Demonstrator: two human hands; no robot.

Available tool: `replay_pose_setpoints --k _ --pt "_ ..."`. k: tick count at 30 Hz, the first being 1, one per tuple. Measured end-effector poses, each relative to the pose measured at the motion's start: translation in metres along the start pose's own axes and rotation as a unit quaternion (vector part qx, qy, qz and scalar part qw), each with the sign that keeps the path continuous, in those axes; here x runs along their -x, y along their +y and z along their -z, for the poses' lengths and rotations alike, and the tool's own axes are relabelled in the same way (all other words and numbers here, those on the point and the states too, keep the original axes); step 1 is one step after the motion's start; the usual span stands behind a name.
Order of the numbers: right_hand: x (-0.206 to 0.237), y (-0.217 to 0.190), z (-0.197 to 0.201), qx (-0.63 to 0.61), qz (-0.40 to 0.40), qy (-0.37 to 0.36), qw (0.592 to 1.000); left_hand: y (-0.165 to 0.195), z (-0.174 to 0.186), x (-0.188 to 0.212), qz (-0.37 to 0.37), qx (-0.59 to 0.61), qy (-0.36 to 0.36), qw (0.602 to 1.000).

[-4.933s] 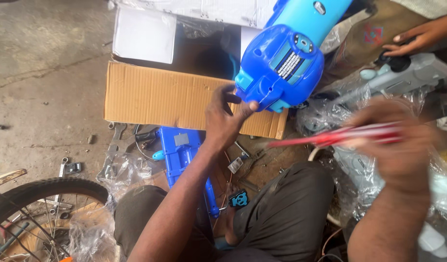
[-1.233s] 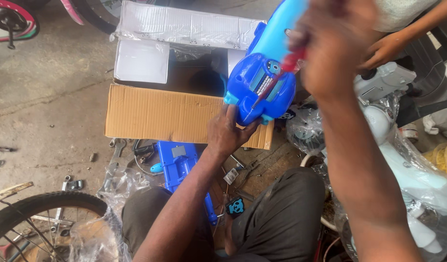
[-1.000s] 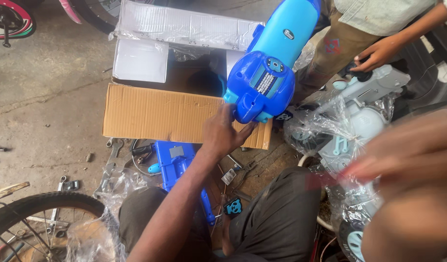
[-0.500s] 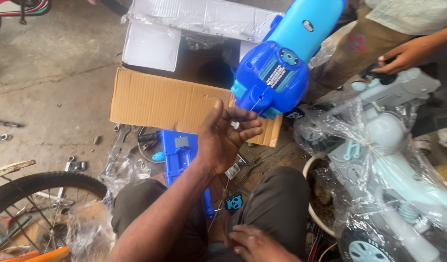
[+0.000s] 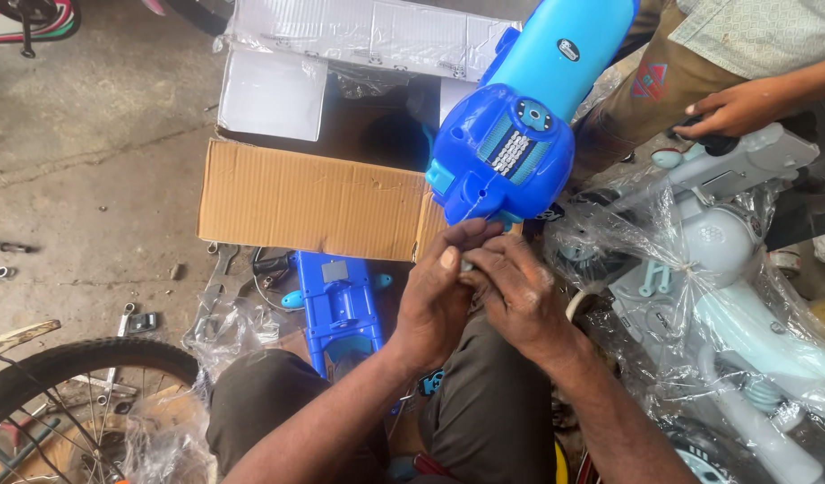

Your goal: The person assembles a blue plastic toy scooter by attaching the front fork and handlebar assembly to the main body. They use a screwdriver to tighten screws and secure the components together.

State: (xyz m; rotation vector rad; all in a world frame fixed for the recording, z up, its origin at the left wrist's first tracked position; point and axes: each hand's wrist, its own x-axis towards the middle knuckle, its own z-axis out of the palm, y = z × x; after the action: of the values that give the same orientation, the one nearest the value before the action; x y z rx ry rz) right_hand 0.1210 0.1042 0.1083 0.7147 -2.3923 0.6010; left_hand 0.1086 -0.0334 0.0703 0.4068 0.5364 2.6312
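A big blue plastic toy body (image 5: 520, 134) leans out of an open cardboard box (image 5: 314, 202), its darker end pointing at me. Just under that end my left hand (image 5: 435, 309) and my right hand (image 5: 524, 300) meet, fingertips pinched together on a small grey part (image 5: 466, 265) that is mostly hidden by the fingers. Both hands hover over my lap, touching each other and close to the toy body's lower edge.
A flat blue plastic piece (image 5: 336, 300) lies on the floor in front of my knees. A pale green ride-on toy in clear plastic (image 5: 726, 260) stands at right, another person's hand (image 5: 730, 108) on its handlebar. Bicycle wheel (image 5: 63, 376) at lower left; wrenches (image 5: 0, 260) on the concrete.
My right hand, which held a red screwdriver up at the toy body, dropped away to my lap and now joins the left hand under the blue body without the screwdriver.
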Motion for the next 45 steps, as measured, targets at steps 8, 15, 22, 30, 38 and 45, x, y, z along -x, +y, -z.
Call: replay_pose_setpoints --k 8,15,22,30,38,45 --pt "-0.025 0.021 0.020 0.011 -0.008 0.038 0.999 -0.017 0.035 -0.025 -0.169 -0.299 0.211 0.915" --pt "-0.071 0.026 0.041 0.169 0.082 -0.132 0.973 -0.018 0.076 -0.081 -0.018 -0.195 0.322 0.926" --pt "-0.070 0.019 0.020 0.188 0.019 -0.104 0.977 -0.033 0.076 -0.090 0.027 -0.015 0.253 0.967" --pt "-0.042 0.019 -0.008 0.223 -0.055 0.005 0.973 -0.027 0.073 -0.092 0.033 -0.159 0.296 0.941" --pt "-0.038 0.030 -0.014 0.233 -0.012 0.023 0.972 0.001 0.065 -0.087 0.118 -0.274 0.225 0.928" --pt "-0.030 0.034 -0.018 0.218 0.016 0.046 0.975 0.005 0.063 -0.084 0.106 -0.333 0.180 0.920"
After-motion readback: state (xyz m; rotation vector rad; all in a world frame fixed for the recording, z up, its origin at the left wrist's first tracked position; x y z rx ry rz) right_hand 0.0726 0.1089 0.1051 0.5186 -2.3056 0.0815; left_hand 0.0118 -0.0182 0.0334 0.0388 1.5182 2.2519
